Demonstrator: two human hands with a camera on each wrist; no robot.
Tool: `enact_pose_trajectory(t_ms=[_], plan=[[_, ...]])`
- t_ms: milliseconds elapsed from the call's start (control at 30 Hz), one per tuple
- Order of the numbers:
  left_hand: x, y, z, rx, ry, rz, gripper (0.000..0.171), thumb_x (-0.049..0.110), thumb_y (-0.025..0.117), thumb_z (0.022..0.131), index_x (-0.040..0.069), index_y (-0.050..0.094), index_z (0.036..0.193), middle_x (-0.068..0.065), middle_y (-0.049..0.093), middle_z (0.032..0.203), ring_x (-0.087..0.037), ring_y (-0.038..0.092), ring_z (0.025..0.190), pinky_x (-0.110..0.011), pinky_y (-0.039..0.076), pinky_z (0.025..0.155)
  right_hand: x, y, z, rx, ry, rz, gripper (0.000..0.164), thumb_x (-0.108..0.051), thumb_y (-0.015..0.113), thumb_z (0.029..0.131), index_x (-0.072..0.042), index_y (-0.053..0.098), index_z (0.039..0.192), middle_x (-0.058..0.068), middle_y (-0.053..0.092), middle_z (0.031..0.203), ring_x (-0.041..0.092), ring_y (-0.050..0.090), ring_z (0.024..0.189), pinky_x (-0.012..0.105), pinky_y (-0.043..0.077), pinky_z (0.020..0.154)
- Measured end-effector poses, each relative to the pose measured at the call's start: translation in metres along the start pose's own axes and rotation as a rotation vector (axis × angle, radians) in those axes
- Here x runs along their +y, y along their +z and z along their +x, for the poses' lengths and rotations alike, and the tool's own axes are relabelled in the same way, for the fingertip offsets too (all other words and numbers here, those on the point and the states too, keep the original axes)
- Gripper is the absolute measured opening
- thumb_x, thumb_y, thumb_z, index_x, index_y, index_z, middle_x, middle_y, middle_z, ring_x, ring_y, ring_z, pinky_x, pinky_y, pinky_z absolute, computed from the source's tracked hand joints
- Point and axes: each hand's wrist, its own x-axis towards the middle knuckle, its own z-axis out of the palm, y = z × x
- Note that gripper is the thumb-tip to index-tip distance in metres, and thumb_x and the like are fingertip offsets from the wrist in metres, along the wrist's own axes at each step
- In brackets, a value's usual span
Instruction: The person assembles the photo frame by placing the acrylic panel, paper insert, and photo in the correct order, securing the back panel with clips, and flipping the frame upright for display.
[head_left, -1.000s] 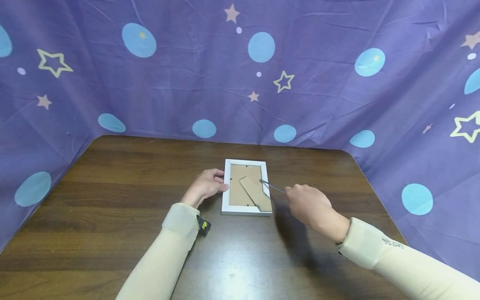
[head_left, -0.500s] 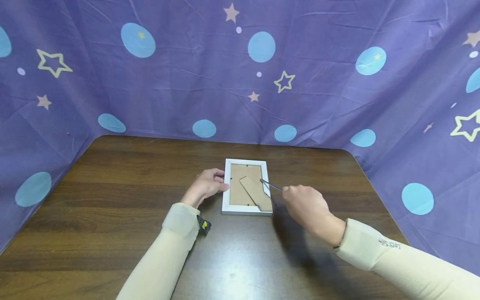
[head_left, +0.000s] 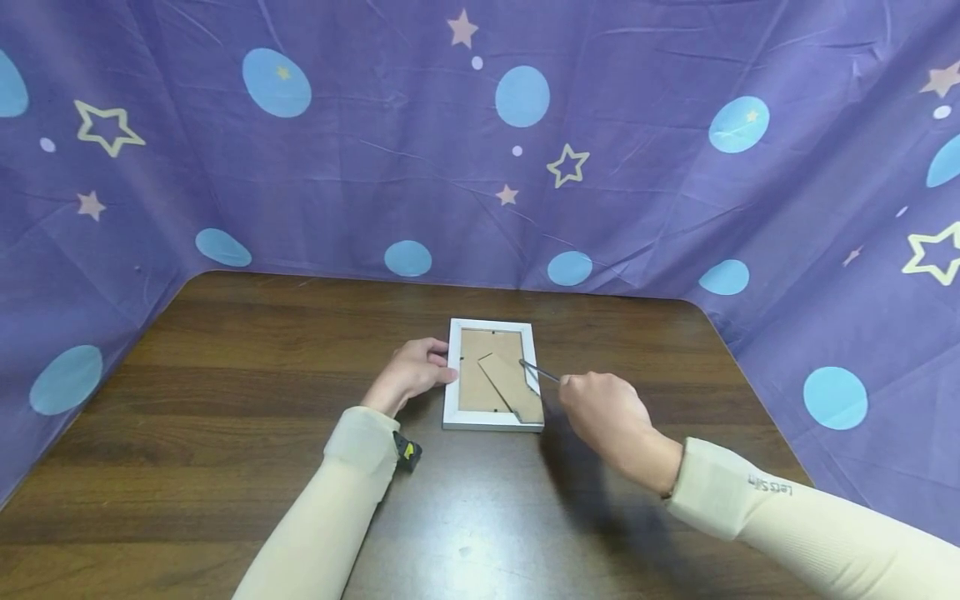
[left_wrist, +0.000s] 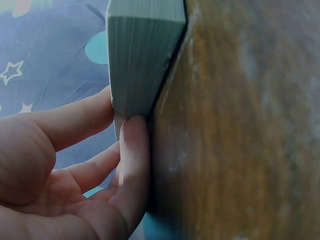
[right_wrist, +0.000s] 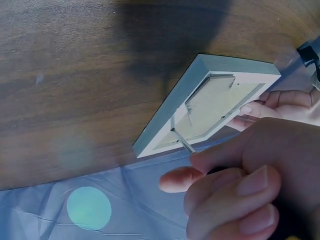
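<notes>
A white picture frame point(head_left: 453, 392) lies back up on the table, its brown backing board point(head_left: 472, 342) and angled easel stand point(head_left: 513, 387) uppermost. At the frame's left edge, my left hand point(head_left: 408, 372) holds on, with the thumb on the rim and a finger point(left_wrist: 134, 145) against the side. My right hand point(head_left: 609, 410) grips a screwdriver point(head_left: 543, 372) by its dark handle, mostly hidden in the fist. The thin metal shaft point(right_wrist: 184, 141) points left, its tip at the backing's right edge. Small dark tabs point(head_left: 493, 332) show on other sides of the backing.
The brown wooden table point(head_left: 247, 400) reaches back to a purple curtain point(head_left: 337, 167) with stars and blue dots. A black strap piece point(head_left: 407, 452) is on my left wrist. Shadow falls on the wood below my right hand.
My right hand has shifted slightly left towards the frame, while the screwdriver tip stays at about the same spot. The left hand and frame have not visibly moved.
</notes>
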Motion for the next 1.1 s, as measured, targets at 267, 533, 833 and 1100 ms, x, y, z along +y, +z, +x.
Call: enact_pose_trajectory(t_ms=[267,533,833,1100], plan=[[0.000,0.000,0.000,0.002,0.002,-0.011,0.062,0.010,0.078,0.094,0.000,0.053,0.150,-0.021,0.068,0.133,-0.035,0.066,0.123,-0.048,0.052,0.111,0.002,-0.001,0.001,0.011,-0.009,-0.016,0.028,0.005,0.069,0.085,-0.008,0.055,0.066,0.003,0.054,0.051,0.018,0.061,0.044,0.039,0.054,0.035],[-0.001,0.000,-0.001,-0.005,0.002,-0.025,0.062,0.009,0.078,0.094,-0.001,0.053,0.150,-0.022,0.069,0.133,-0.035,0.068,0.122,-0.048,0.052,0.111,0.024,-0.002,0.003,-0.149,0.016,0.135,0.015,0.005,0.060,0.089,-0.005,0.064,0.078,0.014,0.067,0.068,0.034,0.069,0.058,0.049,0.059,0.046],[-0.001,0.002,0.000,0.001,0.030,-0.002,0.061,0.008,0.078,0.094,-0.003,0.054,0.149,-0.024,0.070,0.133,-0.037,0.068,0.121,-0.049,0.053,0.110,0.046,0.001,-0.001,-0.224,0.045,0.244,0.015,0.000,0.056,0.094,-0.008,0.062,0.082,0.017,0.067,0.073,0.041,0.069,0.063,0.055,0.059,0.051],[-0.002,0.001,0.001,0.001,0.023,0.016,0.061,0.011,0.078,0.095,-0.001,0.054,0.149,-0.022,0.070,0.133,-0.036,0.067,0.123,-0.048,0.052,0.111,0.061,0.002,-0.001,-0.214,0.076,0.306,0.017,-0.004,0.057,0.095,-0.012,0.058,0.080,0.016,0.065,0.071,0.041,0.067,0.062,0.057,0.056,0.051]])
